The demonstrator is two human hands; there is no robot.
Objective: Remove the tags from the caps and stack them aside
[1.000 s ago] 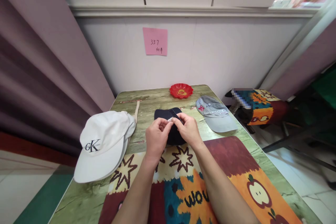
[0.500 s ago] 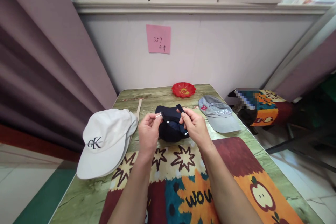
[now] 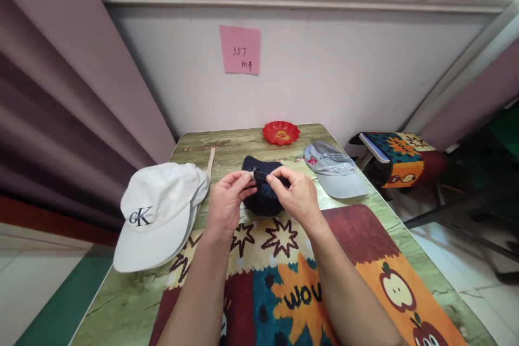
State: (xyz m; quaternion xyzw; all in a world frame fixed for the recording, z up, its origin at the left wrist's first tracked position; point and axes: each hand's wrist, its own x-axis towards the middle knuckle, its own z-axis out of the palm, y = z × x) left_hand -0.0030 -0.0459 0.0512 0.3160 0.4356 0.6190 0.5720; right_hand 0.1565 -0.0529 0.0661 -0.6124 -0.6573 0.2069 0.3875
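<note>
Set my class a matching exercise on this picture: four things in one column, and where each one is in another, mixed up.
Things
1. Pink note
2. Red dish
3. Grey cap
4. Dark cap

Places
A. Near the right edge of the table
B. Held by the fingers of the left hand and the right hand
C. On the wall
D. At the far end of the table, in front of the wall

Right pairs: 1-C, 2-D, 3-A, 4-B
</note>
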